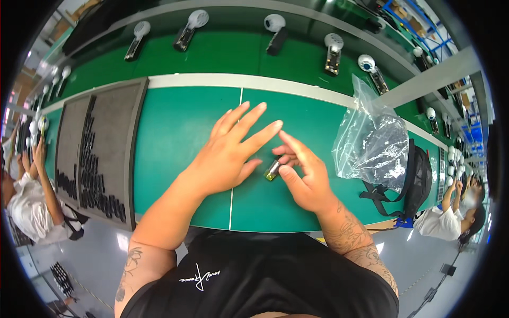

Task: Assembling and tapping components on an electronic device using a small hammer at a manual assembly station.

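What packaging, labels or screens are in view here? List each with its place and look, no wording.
Clear plastic bag: stands crumpled on the green table, right of the right hand; see-through, glossy, empty as far as shows.
Grey foam tray: far left of the table, rectangular, with rows of small dark parts.
Black bag: behind the plastic bag at the table's right edge, mesh front, straps hanging.
No signs or screens show.

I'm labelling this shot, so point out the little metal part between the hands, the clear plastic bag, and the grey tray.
small metal part [272, 170], head view, on its shiny middle.
clear plastic bag [371, 140], head view, on its crumpled middle.
grey tray [114, 114], head view, on a bare upper patch of foam.
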A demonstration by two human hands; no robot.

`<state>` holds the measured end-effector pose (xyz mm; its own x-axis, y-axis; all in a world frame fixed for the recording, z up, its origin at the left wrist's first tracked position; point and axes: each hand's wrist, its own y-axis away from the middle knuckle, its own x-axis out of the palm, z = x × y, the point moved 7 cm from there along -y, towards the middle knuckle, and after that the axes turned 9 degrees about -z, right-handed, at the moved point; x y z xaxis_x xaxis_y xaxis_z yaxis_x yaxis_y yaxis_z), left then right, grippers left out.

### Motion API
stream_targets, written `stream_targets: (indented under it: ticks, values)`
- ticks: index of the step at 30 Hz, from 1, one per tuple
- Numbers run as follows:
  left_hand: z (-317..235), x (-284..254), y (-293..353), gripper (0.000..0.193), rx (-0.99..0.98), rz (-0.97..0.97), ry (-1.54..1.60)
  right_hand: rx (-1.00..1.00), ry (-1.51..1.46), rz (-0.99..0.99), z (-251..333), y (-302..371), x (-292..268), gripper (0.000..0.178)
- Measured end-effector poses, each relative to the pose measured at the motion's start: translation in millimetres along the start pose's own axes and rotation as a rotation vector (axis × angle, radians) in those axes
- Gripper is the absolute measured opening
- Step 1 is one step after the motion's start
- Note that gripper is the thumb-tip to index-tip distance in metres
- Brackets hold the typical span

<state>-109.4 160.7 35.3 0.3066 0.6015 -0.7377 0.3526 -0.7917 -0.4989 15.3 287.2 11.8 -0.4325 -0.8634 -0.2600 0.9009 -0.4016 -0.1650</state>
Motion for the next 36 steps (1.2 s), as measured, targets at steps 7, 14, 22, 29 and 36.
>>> stream_targets:
  ticks: [7,14,22,29,36]
  values:
    - [-12,15,8,0.09,0.025,0.003,-0.041,0.013,-0.108,-0.024,-12,4,5,0.06]
    - [-19,24,9,0.084,0.119,0.08,0.276,0.234,-0.606,0.104,-14,7,8,0.059]
    - [-60,39,14,0.078,0.085,0.263,0.806,0.03,-0.278,0.318,4,11,27,0.051]
    - [-42,44,23,0.081,-0.089,0.433,1.423,-0.402,-0.145,0.015,30,14,17,0.046]
    - [-38,51,32,0.067,-0.346,0.49,1.776,-0.371,-0.1,-0.018,29,12,15,0.039]
